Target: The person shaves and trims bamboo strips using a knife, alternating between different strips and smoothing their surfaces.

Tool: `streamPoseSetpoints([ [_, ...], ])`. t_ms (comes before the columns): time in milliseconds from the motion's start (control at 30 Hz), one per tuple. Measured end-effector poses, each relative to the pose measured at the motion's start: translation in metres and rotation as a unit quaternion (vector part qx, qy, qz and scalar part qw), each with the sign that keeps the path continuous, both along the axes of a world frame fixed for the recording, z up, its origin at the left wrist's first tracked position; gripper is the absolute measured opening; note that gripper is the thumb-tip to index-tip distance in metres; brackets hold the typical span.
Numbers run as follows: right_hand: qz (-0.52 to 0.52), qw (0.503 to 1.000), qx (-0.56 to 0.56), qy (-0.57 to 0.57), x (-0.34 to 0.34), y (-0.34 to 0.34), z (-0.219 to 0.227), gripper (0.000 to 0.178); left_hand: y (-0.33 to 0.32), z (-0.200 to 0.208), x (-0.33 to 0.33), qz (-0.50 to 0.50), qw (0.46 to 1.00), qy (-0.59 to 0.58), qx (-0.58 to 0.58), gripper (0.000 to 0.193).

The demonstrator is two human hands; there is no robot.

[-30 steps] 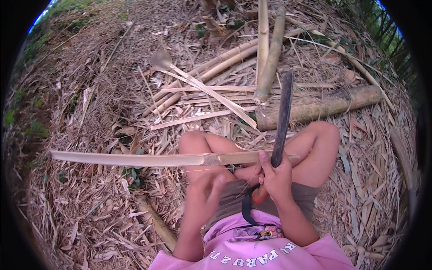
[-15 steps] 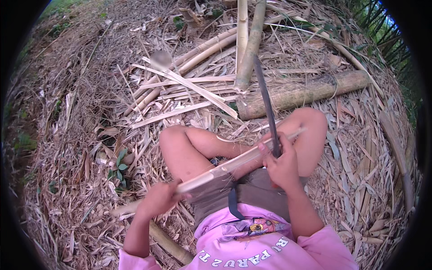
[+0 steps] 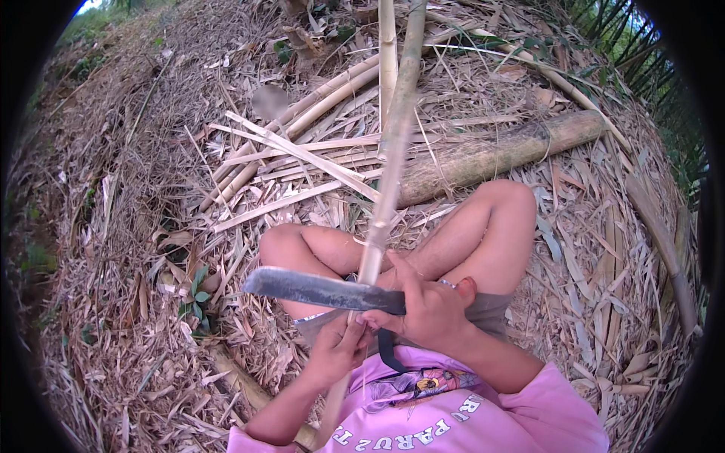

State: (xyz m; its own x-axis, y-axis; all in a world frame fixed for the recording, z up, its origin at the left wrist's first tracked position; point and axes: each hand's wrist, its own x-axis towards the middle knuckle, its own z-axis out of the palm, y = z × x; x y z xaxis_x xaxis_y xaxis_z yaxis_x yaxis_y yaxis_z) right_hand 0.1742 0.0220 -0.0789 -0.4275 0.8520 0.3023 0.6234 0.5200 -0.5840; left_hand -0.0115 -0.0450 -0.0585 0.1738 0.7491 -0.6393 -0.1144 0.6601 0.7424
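Note:
A pale split bamboo strip (image 3: 389, 185) runs lengthwise from my lap up over my crossed shins, its far part blurred. My left hand (image 3: 337, 349) is closed round its near part, close to my belly. In my right hand (image 3: 432, 313) is a machete (image 3: 321, 290), its dark, broad blade pointing left across the strip. The handle is mostly hidden in my fist; a reddish end shows behind it. My right thumb and the blade's base are close beside my left fingers.
Split bamboo strips (image 3: 302, 155) lie crossed on the litter ahead. A thick bamboo log (image 3: 502, 155) rests beyond my right knee, with long poles (image 3: 387, 68) behind it. Another pole (image 3: 238, 377) is at my left, and a long stick (image 3: 661, 253) far right.
The bamboo strip has swung from slanting across my lap to pointing away from me. My left hand came inward, and the machete blade turned from pointing ahead to pointing left.

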Motion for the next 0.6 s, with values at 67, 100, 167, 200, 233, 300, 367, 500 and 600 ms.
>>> streamPoseSetpoints([
  [67, 0.009, 1.000, 0.018, 0.003, -0.003, 0.000, -0.009, 0.069, -0.002, -0.009, 0.005, 0.035, 0.999, 0.015, 0.004, 0.027],
  [100, 0.010, 1.000, 0.019, -0.015, -0.003, 0.000, -0.012, 0.065, -0.002, -0.012, 0.005, 0.053, 0.998, 0.022, 0.006, 0.025],
  [167, 0.012, 0.998, 0.022, -0.055, 0.000, 0.003, -0.014, 0.060, 0.006, -0.005, 0.004, 0.077, 0.995, -0.049, -0.037, 0.019],
  [200, 0.019, 0.999, 0.021, -0.041, 0.000, 0.004, -0.011, 0.059, 0.008, -0.003, 0.006, 0.086, 0.994, -0.050, -0.040, 0.018],
  [233, 0.027, 0.999, 0.019, -0.026, -0.001, 0.004, -0.006, 0.058, 0.008, -0.002, 0.007, 0.097, 0.993, -0.049, -0.044, 0.018],
  [300, 0.051, 0.998, 0.023, -0.020, -0.001, 0.008, -0.004, 0.058, 0.006, -0.006, 0.006, 0.097, 0.991, -0.048, -0.078, 0.017],
  [367, 0.074, 0.996, 0.033, -0.038, 0.002, 0.016, -0.015, 0.059, 0.005, -0.006, 0.005, 0.094, 0.989, -0.074, -0.091, 0.016],
  [500, -0.002, 0.996, -0.038, -0.075, 0.006, 0.052, -0.021, 0.062, 0.005, 0.002, 0.004, 0.122, 0.985, -0.098, -0.068, 0.024],
  [600, 0.083, 0.995, 0.031, -0.055, -0.002, 0.029, -0.017, 0.054, 0.002, -0.011, 0.005, 0.092, 0.994, 0.002, -0.058, 0.028],
])
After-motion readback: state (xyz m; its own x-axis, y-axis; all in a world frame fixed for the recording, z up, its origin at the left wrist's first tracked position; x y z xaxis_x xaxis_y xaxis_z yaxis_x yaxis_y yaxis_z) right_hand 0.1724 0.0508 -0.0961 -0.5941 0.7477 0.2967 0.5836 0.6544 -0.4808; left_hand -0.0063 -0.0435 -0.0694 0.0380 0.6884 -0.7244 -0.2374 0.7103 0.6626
